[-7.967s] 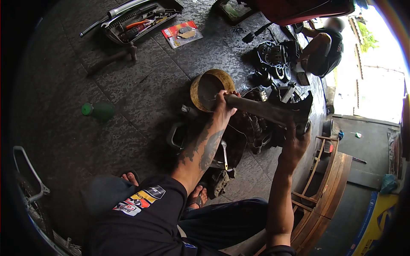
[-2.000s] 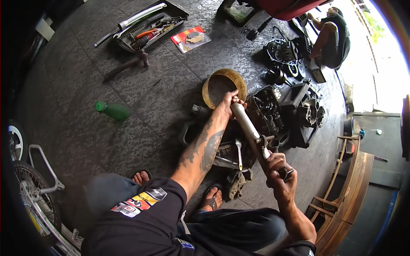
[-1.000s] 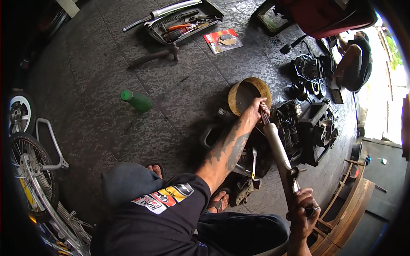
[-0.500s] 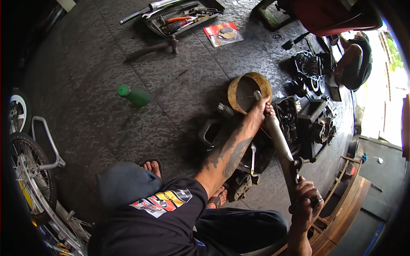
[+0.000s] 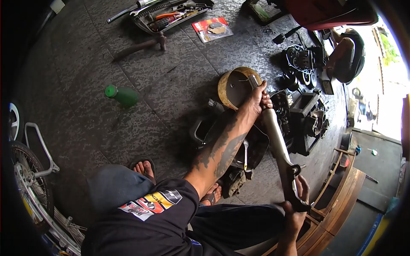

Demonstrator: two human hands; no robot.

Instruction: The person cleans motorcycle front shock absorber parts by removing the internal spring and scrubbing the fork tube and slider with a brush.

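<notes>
A grey metal motorcycle fork leg slants across the space in front of me, its slim inner tube at the upper end. My left hand is closed around that upper part, close to the pan's rim. At the lower, bracketed end, my right hand cradles the fork, thumb on one side and fingers on the other; the thumb is slightly blurred. A round yellowish pan stands under the tube's tip, with dark liquid inside. Beside my left forearm lies a combination wrench.
A green bottle, a hammer, a tool tray and a packaged part are on the floor. Engine parts lie to the upper right, near another person. A wooden bench stands right; wheels stand left.
My right hand has loosened from a fist at the fork leg's lower end, its fingers now straighter. My left hand keeps its hold. The whole view has shifted slightly.
</notes>
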